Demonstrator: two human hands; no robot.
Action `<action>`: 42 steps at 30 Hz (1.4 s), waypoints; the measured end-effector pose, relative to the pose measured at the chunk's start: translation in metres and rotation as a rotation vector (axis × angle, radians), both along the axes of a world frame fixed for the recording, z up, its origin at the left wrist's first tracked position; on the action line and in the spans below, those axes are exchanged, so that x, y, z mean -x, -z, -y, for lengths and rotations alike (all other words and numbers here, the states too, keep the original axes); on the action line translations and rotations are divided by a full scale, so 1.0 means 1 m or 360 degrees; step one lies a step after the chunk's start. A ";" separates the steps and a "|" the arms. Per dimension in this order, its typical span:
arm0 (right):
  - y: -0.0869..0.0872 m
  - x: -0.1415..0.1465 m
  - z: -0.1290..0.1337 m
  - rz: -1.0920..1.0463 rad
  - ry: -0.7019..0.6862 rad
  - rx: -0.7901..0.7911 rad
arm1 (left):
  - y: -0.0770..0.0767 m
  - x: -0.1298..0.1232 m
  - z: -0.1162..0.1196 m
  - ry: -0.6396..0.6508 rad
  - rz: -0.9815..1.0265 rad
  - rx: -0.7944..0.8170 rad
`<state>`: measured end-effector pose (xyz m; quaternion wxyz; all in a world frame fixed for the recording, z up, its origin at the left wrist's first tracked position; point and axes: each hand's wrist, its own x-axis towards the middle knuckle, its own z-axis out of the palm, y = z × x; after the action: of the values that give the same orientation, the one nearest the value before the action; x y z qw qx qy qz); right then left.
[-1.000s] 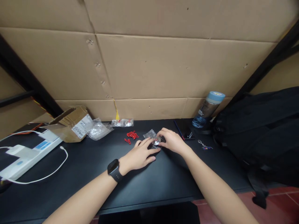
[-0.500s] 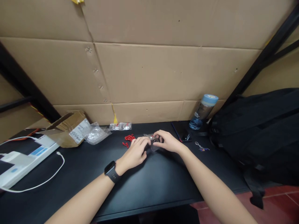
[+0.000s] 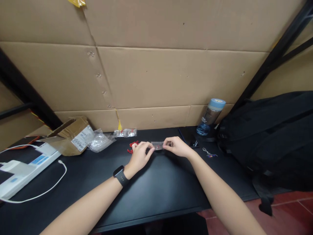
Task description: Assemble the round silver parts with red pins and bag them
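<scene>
Power strip placed at far left of counter, open cardboard box beside it, crumpled plastic bag next to box. Packaged discs laid near cardboard wall. Red cords partly covered by left hand. Clear packet pinched at left end by left hand's thumb and fingers, at right end by right hand. Phone, bottle, keychain, then backpack set rightward.
</scene>
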<state>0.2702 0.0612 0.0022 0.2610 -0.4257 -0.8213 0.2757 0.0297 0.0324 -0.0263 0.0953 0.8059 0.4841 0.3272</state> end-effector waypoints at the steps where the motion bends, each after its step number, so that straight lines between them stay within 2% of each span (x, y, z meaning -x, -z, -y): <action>1: 0.002 0.001 0.000 -0.0054 0.0034 0.0060 | 0.001 0.000 -0.001 0.0000 0.0033 0.0031; 4: 0.010 0.009 0.000 -0.0143 0.0162 0.0115 | 0.004 -0.002 -0.002 -0.0043 0.0104 0.0084; 7: 0.015 0.019 0.002 -0.0037 0.0255 -0.0005 | 0.005 -0.004 -0.001 -0.0112 0.0020 0.0059; 12: 0.014 0.026 0.007 0.0376 0.0141 -0.0331 | 0.002 -0.003 0.005 -0.0061 -0.0351 -0.0126; 16: 0.014 0.024 0.009 0.0515 0.0032 -0.0533 | 0.000 0.000 0.008 -0.0063 -0.0395 -0.0206; 19: 0.014 0.025 0.008 0.0543 -0.0008 -0.0490 | 0.000 0.000 0.007 0.0031 -0.0405 -0.0156; 22: 0.013 0.025 0.006 0.0512 0.0012 -0.0437 | 0.001 -0.002 0.005 0.0035 -0.0415 -0.0126; 28: 0.014 0.020 0.000 0.0268 0.0228 -0.0327 | -0.005 -0.002 -0.006 0.0057 -0.0381 -0.0079; 32: 0.017 0.014 -0.008 0.0060 0.0453 -0.0287 | -0.021 0.009 -0.039 -0.0190 -0.0397 0.0107; 37: 0.015 -0.005 -0.019 0.0229 0.0664 -0.0308 | -0.038 0.025 -0.090 -0.0488 -0.0496 0.0182; 39: 0.013 -0.016 -0.020 0.0351 0.0688 -0.0324 | -0.040 0.028 -0.097 -0.0597 -0.0559 0.0144; 42: 0.011 -0.031 -0.021 0.0541 0.0647 -0.0278 | -0.042 0.032 -0.092 -0.0707 -0.0629 0.0052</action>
<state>0.3010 0.0823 -0.0086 0.2050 -0.5978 -0.7718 0.0706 -0.0019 0.1246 0.0156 -0.0618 0.7268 0.6629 0.1690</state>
